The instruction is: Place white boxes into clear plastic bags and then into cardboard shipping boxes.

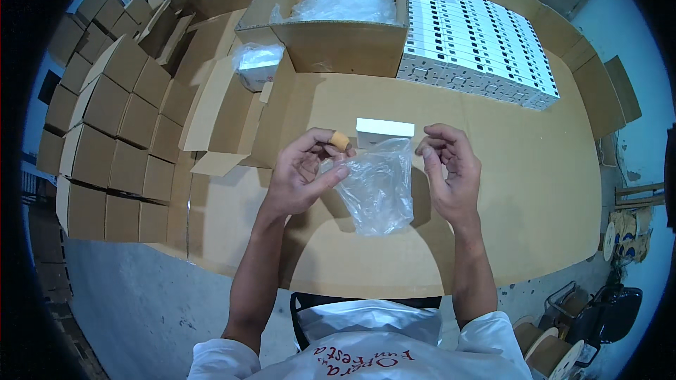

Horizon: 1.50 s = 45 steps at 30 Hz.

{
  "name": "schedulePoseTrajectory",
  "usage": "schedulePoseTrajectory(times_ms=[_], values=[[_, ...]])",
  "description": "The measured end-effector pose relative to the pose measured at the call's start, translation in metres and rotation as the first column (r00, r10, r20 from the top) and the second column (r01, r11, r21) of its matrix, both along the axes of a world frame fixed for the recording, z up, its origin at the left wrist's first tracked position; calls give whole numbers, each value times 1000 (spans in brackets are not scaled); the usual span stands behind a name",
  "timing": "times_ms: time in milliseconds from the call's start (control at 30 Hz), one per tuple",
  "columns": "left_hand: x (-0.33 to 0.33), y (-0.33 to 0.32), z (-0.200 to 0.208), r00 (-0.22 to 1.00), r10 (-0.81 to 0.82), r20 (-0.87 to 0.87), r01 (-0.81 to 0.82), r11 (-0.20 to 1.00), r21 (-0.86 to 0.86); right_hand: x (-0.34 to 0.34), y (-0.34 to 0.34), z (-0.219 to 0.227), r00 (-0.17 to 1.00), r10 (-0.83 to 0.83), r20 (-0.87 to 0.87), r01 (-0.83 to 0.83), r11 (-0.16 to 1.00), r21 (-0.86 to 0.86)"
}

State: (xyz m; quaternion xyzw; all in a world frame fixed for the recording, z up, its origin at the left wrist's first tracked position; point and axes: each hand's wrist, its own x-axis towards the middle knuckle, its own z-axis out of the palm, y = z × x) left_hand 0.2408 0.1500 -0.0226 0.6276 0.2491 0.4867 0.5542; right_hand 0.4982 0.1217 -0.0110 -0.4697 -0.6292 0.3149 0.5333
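A clear plastic bag (380, 190) hangs flat over the middle of the cardboard-covered table. My left hand (301, 174) pinches its upper left corner between thumb and fingers; an orange band wraps one fingertip. Just right of the bag's top edge is my right hand (454, 177), its fingers curled but apart, with nothing seen in them. Behind the bag lies a small white box (385, 127), its near side partly covered by the plastic.
A large carton (345, 49) of clear bags stands at the back. Right of it are rows of white patterned blocks (479, 56). An open carton (229, 112) at left holds a bagged white item (259, 63). Brown boxes (120, 141) are stacked far left.
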Motion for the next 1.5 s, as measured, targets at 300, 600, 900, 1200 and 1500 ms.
schedulePoseTrajectory(times_ms=[300, 600, 900, 1200, 1500], values=[[7, -2, 3, 998, -48, -29, 43, 990, -135, -2, -5, 18, 977, 148, 153, -188, 937, 294], [7, 0, 1, 990, -141, -25, 140, 990, -35, 5, 1, 9, 903, 124, 411, -211, 962, 174], [3, -3, 2, 983, -181, 38, 185, 961, -205, 6, -2, 3, 856, 432, -283, -485, 861, -153], [-2, -4, 3, 996, -75, -48, 66, 984, -167, 9, -5, 9, 861, 488, -145, -506, 788, -350], [15, -31, 3, 988, 143, -65, -146, 988, -44, 13, 0, -3, 896, 440, -58, -443, 886, -134]])
